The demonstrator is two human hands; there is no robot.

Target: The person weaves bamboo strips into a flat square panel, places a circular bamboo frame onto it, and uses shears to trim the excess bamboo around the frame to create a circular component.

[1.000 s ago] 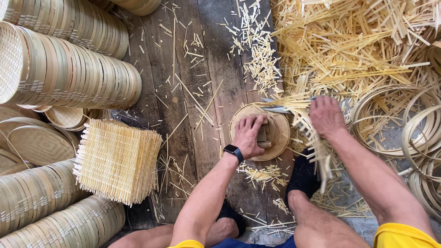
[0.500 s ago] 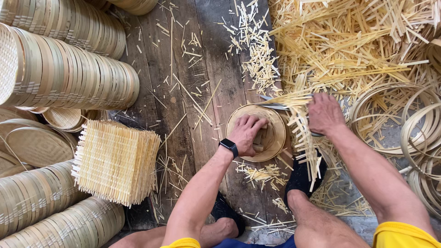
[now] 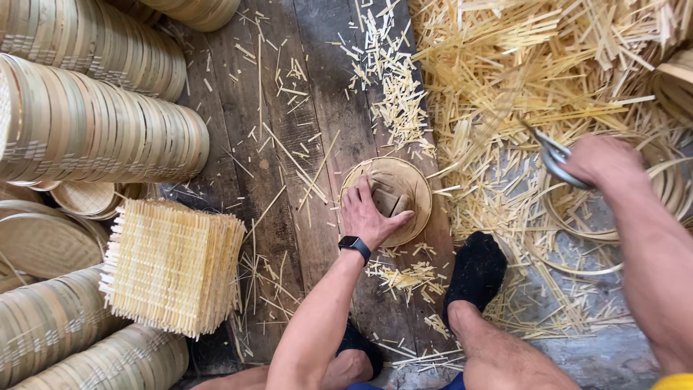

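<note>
A round woven bamboo tray lies on the dark wooden floor between my feet. My left hand, with a black watch on its wrist, presses down on a small wooden block in the tray. My right hand is out to the right over the bamboo rings. It grips metal shears with the blades pointing up and left.
Rows of stacked bamboo steamer rings fill the left side. A stack of square woven bamboo mats stands at lower left. Loose bamboo strips and thin hoops cover the right. My black-socked foot rests below the tray.
My right hand has left the tray's edge and swung right and up, shears in its grip. The bundle of strips at the tray is gone. My left hand stays on the block.
</note>
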